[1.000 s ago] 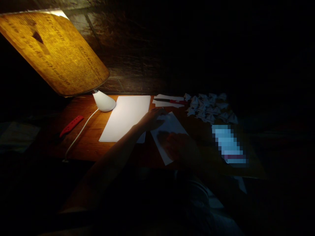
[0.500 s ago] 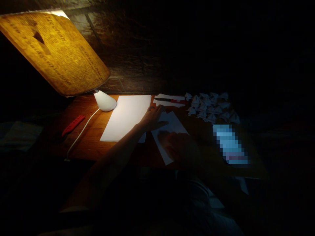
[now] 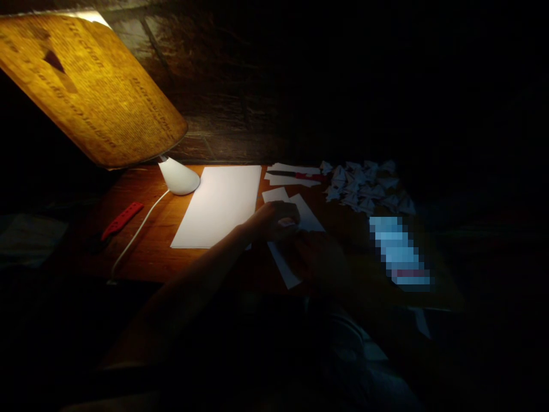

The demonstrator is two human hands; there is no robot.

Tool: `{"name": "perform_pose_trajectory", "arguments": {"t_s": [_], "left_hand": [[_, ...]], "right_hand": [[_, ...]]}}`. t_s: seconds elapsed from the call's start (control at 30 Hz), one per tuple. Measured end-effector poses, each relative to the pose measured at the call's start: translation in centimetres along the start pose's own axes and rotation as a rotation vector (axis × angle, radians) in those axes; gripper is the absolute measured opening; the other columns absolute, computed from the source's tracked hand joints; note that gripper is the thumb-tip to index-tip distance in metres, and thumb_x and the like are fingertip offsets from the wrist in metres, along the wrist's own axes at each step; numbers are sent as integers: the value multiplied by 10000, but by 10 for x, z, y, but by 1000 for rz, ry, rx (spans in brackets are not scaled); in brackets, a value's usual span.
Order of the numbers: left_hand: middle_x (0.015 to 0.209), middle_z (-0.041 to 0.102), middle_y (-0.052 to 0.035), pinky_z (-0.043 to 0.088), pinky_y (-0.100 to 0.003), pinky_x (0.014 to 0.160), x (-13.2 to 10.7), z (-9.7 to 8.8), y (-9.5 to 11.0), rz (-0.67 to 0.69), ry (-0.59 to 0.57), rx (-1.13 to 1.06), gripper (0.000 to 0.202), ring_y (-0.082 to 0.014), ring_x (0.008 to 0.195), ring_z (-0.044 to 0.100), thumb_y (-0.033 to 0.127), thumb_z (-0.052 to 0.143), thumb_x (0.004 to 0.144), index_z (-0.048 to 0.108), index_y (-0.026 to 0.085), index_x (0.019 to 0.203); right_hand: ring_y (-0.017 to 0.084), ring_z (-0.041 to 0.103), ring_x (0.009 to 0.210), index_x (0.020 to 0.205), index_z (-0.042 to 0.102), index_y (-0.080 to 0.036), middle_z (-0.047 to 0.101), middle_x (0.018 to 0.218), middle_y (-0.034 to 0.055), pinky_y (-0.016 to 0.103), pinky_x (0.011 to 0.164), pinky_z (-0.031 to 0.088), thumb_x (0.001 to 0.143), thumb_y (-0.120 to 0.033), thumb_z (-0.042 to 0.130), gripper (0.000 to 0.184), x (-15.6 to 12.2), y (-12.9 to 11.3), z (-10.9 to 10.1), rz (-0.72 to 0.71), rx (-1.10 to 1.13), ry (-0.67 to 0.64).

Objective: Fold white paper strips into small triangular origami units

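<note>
A white sheet of paper (image 3: pixel 285 270) lies at a slant on the wooden table, with both my hands over it. My left hand (image 3: pixel 274 217) is closed over its middle; a pale bit of paper shows at the curled fingers. Beside it on the right, in deep shadow, my right hand (image 3: pixel 323 257) rests at the sheet's right edge, its fingers too dark to make out. Parts of the sheet stick out above the left hand and below both hands. Left of them lies a stack of white paper (image 3: pixel 218 206).
A lamp (image 3: pixel 182 178) with a yellow shade (image 3: pixel 98 97) stands at the left, its white cord (image 3: pixel 139 237) trailing forward. Near the cord is a red-handled tool (image 3: pixel 122 221). Behind, a knife (image 3: pixel 295 175) lies on paper pieces; folded paper shapes (image 3: pixel 364 186) and a blurred bright rectangle (image 3: pixel 401 252) are rightward.
My left hand has come down and toward me from the sheet's top, its spread fingers now curled. My right hand has shifted slightly right. The view has moved a little.
</note>
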State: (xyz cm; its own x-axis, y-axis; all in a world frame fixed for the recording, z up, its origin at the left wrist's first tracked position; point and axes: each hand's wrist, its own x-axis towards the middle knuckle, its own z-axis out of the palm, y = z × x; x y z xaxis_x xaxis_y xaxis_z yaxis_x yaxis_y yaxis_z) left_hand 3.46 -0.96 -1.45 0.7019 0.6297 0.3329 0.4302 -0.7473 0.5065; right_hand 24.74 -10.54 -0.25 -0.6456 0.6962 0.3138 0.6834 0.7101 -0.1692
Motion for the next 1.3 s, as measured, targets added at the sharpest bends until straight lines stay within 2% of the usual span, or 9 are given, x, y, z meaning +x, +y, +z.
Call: {"name": "perform_pose_trajectory", "arguments": {"t_s": [0.07,0.23,0.47,0.6,0.77,1.03,1.2,1.3], "left_hand": [[974,785,-54,581,-350,826,-1,-1,4,10,-11,-44,122,-212,913,748,252,604,912,710,224,964],[978,779,-77,587,-338,769,-1,-5,3,26,-57,-66,167,-205,872,744,245,555,923,720,218,925],[978,791,-64,598,-321,786,2,-7,0,34,-65,-94,162,-194,878,758,170,589,836,724,221,908],[986,791,-77,604,-336,798,2,-10,2,40,-59,-95,171,-201,894,760,164,569,861,725,215,910],[1048,802,-91,614,-348,832,1,-15,-6,-35,-2,-51,194,-207,942,763,152,561,856,734,203,925],[1054,784,-97,616,-358,841,6,-18,-18,-148,95,64,237,-217,942,749,109,554,822,738,190,948],[1055,762,-103,615,-356,859,11,-16,-21,-184,129,91,267,-211,943,733,64,558,775,715,179,957],[1049,745,-93,609,-357,848,11,-14,-24,-214,138,92,269,-202,911,721,83,584,771,698,186,993]], "right_hand": [[257,640,912,1093,732,-152,745,1006,115,385,834,440,1027,-348,655,222,-1,1,1,17,17,9],[309,652,1039,1199,709,-124,735,1181,175,426,919,490,1004,-498,678,423,-4,3,2,43,60,0],[324,668,1118,1238,689,-100,743,1229,206,449,986,525,1009,-461,675,428,-4,3,4,17,54,18],[322,671,1144,1253,690,-107,739,1275,210,462,1013,519,1024,-466,649,428,-4,1,4,27,23,24],[295,680,1101,1211,708,-127,759,1196,180,424,983,515,1032,-456,639,381,-5,2,5,28,31,34],[290,660,1057,1249,709,-131,761,1203,158,395,940,482,1021,-411,655,365,-9,4,5,23,-2,26],[261,654,935,1170,734,-124,771,1045,136,373,878,466,1041,-422,628,342,-11,2,3,0,-41,96],[250,639,853,1150,743,-129,754,923,113,361,783,441,1057,-422,592,342,-13,0,0,-10,-69,121]]}}
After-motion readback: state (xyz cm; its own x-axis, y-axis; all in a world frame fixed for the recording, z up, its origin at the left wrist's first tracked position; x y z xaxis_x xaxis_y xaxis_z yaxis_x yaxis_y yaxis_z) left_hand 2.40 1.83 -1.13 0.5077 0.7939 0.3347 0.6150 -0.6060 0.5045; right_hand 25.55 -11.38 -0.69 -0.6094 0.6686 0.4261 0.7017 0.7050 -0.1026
